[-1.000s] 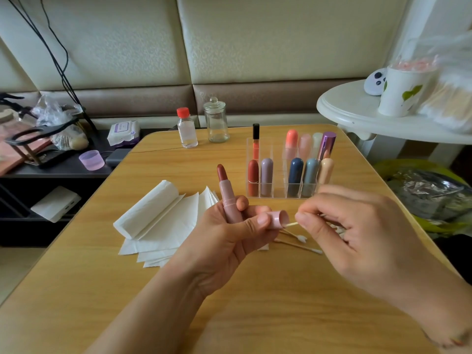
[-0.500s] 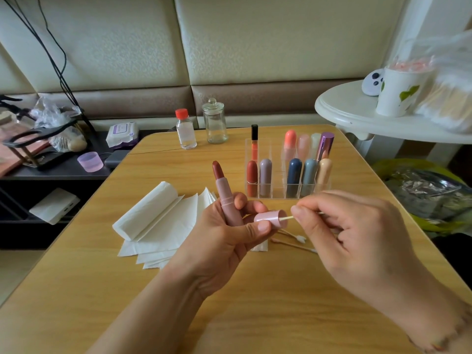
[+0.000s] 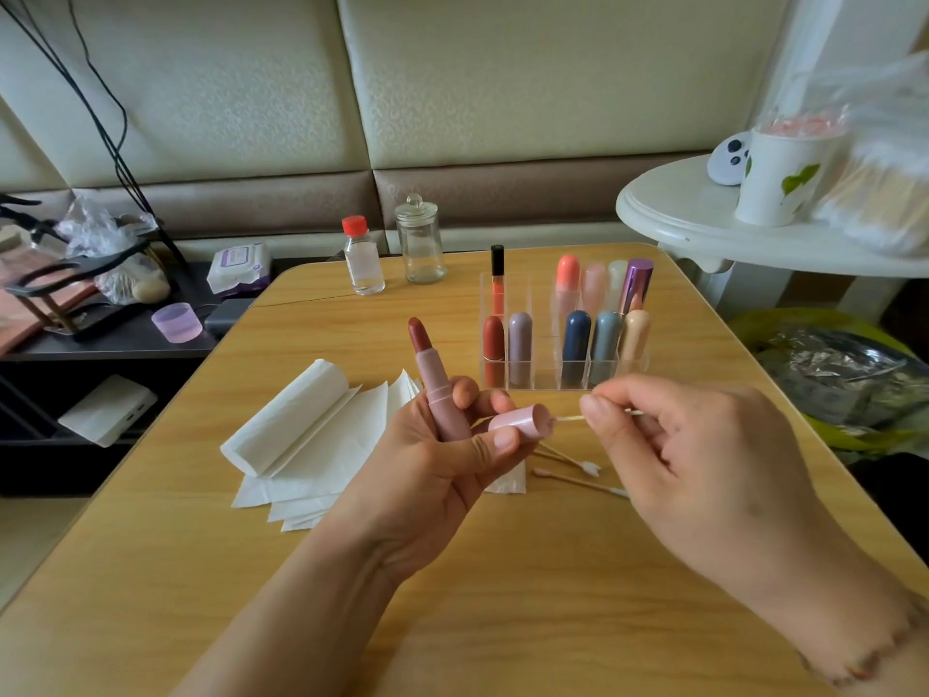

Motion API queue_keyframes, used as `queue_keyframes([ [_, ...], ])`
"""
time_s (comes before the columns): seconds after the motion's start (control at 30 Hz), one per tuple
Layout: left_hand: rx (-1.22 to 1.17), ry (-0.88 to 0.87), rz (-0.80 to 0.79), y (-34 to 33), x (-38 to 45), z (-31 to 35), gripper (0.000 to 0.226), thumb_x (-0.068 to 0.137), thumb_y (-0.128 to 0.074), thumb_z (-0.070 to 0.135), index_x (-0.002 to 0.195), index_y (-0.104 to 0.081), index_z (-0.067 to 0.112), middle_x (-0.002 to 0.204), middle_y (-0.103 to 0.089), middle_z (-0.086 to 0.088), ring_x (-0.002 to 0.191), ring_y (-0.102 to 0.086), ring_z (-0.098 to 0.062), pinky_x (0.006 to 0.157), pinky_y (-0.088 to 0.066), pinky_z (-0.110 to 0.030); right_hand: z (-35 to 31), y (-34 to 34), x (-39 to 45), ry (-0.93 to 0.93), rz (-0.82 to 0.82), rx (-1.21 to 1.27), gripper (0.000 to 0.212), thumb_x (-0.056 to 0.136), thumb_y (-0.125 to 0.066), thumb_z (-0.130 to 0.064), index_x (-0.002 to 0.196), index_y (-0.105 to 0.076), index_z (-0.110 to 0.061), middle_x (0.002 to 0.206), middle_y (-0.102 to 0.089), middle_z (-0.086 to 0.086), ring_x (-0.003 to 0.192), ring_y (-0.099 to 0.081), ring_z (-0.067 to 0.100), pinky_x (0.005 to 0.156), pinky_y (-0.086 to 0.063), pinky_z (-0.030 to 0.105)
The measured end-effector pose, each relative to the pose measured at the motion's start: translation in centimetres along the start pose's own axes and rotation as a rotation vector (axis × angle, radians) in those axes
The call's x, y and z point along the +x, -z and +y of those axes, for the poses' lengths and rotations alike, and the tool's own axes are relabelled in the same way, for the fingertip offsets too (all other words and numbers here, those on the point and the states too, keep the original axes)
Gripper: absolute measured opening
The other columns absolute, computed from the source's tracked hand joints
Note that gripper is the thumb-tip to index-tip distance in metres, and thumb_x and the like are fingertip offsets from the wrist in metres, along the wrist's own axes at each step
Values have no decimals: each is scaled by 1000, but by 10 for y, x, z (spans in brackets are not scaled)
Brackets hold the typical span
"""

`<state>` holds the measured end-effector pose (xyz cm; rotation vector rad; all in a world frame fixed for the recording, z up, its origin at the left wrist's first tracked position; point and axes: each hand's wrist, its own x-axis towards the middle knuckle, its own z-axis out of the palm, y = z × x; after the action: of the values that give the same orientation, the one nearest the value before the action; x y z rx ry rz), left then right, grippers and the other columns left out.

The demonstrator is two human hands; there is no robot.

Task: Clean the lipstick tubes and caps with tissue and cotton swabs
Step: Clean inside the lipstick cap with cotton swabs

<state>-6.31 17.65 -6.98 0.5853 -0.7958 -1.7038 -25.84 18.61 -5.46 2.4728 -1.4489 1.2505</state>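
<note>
Our left hand (image 3: 442, 445) grips the open pink lipstick (image 3: 435, 384) and pinches its cap (image 3: 523, 422); our right hand (image 3: 693, 445) pinches a cotton swab (image 3: 570, 419), now withdrawn to the cap's mouth, suggesting that pass is ending. Beyond, the organizer (image 3: 563, 374) holds more lipsticks.

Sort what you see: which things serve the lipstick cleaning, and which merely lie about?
In use: left hand, pink lipstick, pink cap, right hand, cotton swab, tissues, spare swabs.

Lying about: glass jar, purple cup, paper cup.
</note>
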Motion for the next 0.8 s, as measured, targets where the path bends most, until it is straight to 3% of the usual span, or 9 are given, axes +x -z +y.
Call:
queue_keyframes([
  [0.1,-30,-24,-3,-2,0,0,35,71,-54,-20,85,-47,11,87,-58,-11,86,-70,-27,82,-58,-33,0,2,1,-33,-64,213,31,97,-49,-44,76,-66,-28,47,-45,-9,41,-41,10,42,-27,18],
  [0.2,-90,-34,-44,-5,0,-2,31,74,-54,-17,86,-48,11,87,-60,-11,89,-70,-24,82,-57,-33,-7,0,4,-279,-15,697,45,103,-39,-54,67,-49,-30,55,-40,-6,50,-36,12,47,-34,36],
  [0.23,-105,-35,-62,-6,0,-4,30,76,-55,-16,87,-48,11,87,-61,-11,92,-69,-24,82,-57,-33,-9,-1,3,-307,-20,739,48,100,-33,-62,67,-45,-30,59,-40,-6,53,-37,11,51,-36,33],
  [0.3,-151,-35,-116,-5,-1,-7,31,76,-62,-16,90,-50,9,90,-63,-12,96,-68,-26,85,-56,-34,-13,-4,0,-264,-99,703,54,90,-40,-75,78,-45,-23,70,-45,-3,60,-46,8,66,-35,17],
  [0.4,-170,-12,-198,-5,-3,-10,28,79,-69,-10,94,-55,9,95,-64,-13,103,-66,-29,91,-53,-37,-21,-7,-2,-210,-95,554,46,73,-70,-60,92,-45,-27,99,-61,-9,92,-57,16,70,-39,21],
  [0.6,-129,94,-309,-5,-7,-12,30,92,-57,-3,114,-40,7,107,-62,-13,114,-61,-36,97,-51,-44,-22,-4,4,-176,-7,665,43,70,-74,-52,76,-32,-45,97,-71,-18,101,-47,3,105,-38,53],
  [0.7,-85,131,-324,-4,-8,-12,38,92,-61,5,121,-37,8,110,-60,-15,110,-61,-34,90,-54,-45,-22,-2,5,-162,-42,663,34,72,-74,-50,80,-42,-55,100,-73,-18,122,-46,22,108,-30,69],
  [0.73,-73,137,-324,-4,-8,-12,33,92,-64,9,117,-42,7,108,-61,-13,105,-62,-30,86,-56,-42,-22,-2,5,-146,-46,651,32,73,-74,-48,81,-44,-55,100,-73,-18,124,-50,27,109,-31,67],
  [0.8,-71,139,-310,-3,-8,-12,28,90,-68,13,110,-50,5,102,-61,-11,93,-64,-24,78,-57,-37,-21,-3,5,-107,-47,642,32,76,-72,-45,83,-41,-42,101,-72,-18,113,-60,13,108,-37,49],
])
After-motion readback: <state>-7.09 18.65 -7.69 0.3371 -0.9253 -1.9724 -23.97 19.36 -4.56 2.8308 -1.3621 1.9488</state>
